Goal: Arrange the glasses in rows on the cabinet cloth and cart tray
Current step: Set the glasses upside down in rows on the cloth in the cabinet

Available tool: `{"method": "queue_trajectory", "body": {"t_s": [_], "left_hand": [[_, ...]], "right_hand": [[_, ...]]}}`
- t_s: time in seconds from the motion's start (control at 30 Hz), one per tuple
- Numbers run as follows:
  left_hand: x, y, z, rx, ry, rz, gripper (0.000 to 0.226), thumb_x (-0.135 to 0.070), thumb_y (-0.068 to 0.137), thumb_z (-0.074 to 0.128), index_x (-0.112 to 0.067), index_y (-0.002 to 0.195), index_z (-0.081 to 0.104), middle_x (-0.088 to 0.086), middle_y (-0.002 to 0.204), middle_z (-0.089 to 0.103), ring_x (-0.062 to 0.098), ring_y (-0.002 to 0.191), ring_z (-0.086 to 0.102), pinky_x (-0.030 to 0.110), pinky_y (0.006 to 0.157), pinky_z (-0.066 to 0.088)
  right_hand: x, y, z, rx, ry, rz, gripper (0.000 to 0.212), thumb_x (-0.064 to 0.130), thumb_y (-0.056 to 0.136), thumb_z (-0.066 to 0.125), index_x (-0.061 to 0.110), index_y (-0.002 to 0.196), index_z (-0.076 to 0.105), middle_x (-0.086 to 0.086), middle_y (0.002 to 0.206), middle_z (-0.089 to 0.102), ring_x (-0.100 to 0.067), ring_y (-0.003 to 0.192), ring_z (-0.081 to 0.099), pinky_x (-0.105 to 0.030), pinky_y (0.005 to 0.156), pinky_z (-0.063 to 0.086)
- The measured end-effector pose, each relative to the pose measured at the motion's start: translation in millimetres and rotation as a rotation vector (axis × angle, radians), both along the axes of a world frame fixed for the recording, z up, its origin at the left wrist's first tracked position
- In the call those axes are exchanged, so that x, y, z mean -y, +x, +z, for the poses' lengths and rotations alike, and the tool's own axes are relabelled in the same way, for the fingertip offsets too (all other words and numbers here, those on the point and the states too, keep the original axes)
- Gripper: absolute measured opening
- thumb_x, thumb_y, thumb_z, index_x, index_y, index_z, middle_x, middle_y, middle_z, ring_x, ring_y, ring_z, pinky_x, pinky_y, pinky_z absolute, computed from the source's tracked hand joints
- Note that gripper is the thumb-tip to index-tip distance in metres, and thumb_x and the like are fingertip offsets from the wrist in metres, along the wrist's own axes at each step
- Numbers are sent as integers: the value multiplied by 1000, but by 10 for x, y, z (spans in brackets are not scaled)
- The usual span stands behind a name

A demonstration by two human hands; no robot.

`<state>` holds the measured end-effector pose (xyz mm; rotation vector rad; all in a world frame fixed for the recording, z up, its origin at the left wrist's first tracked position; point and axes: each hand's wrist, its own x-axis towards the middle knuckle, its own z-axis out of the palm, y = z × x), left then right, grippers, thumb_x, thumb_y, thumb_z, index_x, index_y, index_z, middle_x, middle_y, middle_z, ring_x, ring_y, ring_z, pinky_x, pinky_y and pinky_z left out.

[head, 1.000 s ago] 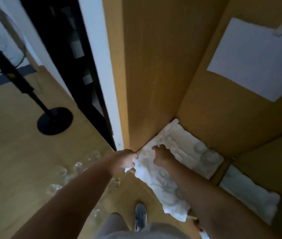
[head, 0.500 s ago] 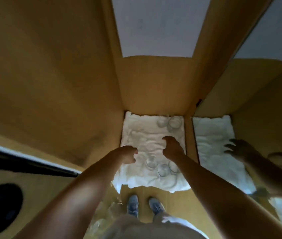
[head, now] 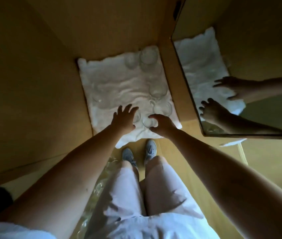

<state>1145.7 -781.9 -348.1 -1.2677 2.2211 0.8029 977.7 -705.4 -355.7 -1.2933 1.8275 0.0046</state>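
A crumpled white cloth point(head: 112, 78) covers the cabinet shelf. Several clear glasses stand on it: two at the back point(head: 148, 55), more along the right side point(head: 157, 90) and faint ones at the left point(head: 100, 91). My right hand point(head: 161, 124) curls round a glass point(head: 147, 121) near the cloth's front edge. My left hand point(head: 124, 119) hovers beside it with fingers spread, its fingertips next to another glass point(head: 136, 116); I cannot tell if they touch it.
Wooden cabinet walls point(head: 42, 83) close in left and back. A reflective door panel point(head: 240, 69) on the right mirrors the cloth and both hands. More glasses point(head: 99, 188) glint low at the left beside my legs. My shoes point(head: 149, 149) stand below the shelf edge.
My left hand has gone from curled to spread fingers. My right hand has drawn back toward the cloth's front edge and closed round a glass. The view has tilted further down.
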Motion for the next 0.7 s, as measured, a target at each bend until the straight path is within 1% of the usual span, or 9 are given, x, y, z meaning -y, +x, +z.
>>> {"method": "queue_trajectory", "body": {"t_s": [0.07, 0.13, 0.23, 0.33, 0.4, 0.47, 0.57, 0.63, 0.7], "left_hand": [[-4, -3, -244, 13, -17, 20, 92, -24, 85, 67, -36, 151, 5, -1, 160, -8, 41, 144, 0, 54, 109, 26], [43, 9, -459, 8, -41, 30, 98, -22, 83, 70, -40, 150, 1, -2, 159, -17, 40, 144, -3, 56, 107, 29], [149, 49, -731, -22, -8, 42, 102, -18, 80, 72, -41, 150, 1, -5, 159, -15, 37, 145, -1, 52, 101, 38], [233, 60, -920, -99, 63, 26, 97, -15, 78, 74, -33, 150, 13, -1, 159, 6, 33, 143, 17, 46, 101, 41], [241, 50, -951, -148, 50, 44, 89, -14, 75, 75, -25, 147, 24, 3, 153, 25, 30, 132, 38, 43, 96, 45], [257, 56, -907, -155, 3, 61, 84, -18, 72, 77, -20, 142, 31, 6, 143, 37, 30, 120, 50, 41, 87, 49], [403, 89, -772, -136, -131, 92, 79, -33, 69, 79, -14, 135, 40, 11, 123, 54, 30, 110, 54, 37, 83, 48], [595, 91, -677, -105, -239, 80, 79, -42, 66, 79, -12, 130, 44, 14, 111, 57, 31, 107, 53, 37, 85, 45], [815, 65, -609, -70, -304, 46, 78, -43, 66, 79, -10, 129, 45, 15, 109, 59, 32, 106, 53, 38, 87, 42]], "right_hand": [[-93, 82, -226, -5, 47, 69, 59, 29, 83, 69, 24, 137, 47, 1, 143, 46, -19, 130, 44, -27, 103, 36], [-120, 135, -462, -75, 65, 133, 57, 30, 86, 65, 25, 139, 45, 0, 144, 43, -20, 131, 43, -30, 104, 38], [-45, 223, -696, -195, 50, 134, 44, 23, 90, 57, 24, 134, 51, -8, 136, 47, -29, 120, 52, -33, 98, 43], [49, 303, -835, -269, 41, 147, 32, 14, 93, 48, 18, 123, 59, -13, 124, 57, -33, 109, 58, -33, 89, 47], [92, 343, -857, -274, 41, 129, 30, 12, 92, 46, 15, 117, 63, -14, 117, 62, -33, 106, 60, -31, 84, 47], [144, 364, -831, -266, 41, 70, 27, 12, 91, 46, 13, 110, 64, -15, 111, 63, -34, 103, 60, -29, 79, 45], [291, 394, -766, -249, 13, 34, 27, 13, 91, 46, 15, 110, 65, -14, 110, 64, -33, 102, 60, -28, 78, 44], [454, 418, -745, -243, -28, 10, 30, 15, 92, 45, 17, 113, 66, -13, 112, 65, -32, 103, 61, -31, 82, 47], [645, 423, -760, -254, -60, -9, 31, 17, 94, 43, 19, 115, 66, -11, 113, 65, -31, 103, 61, -30, 81, 48]]}}
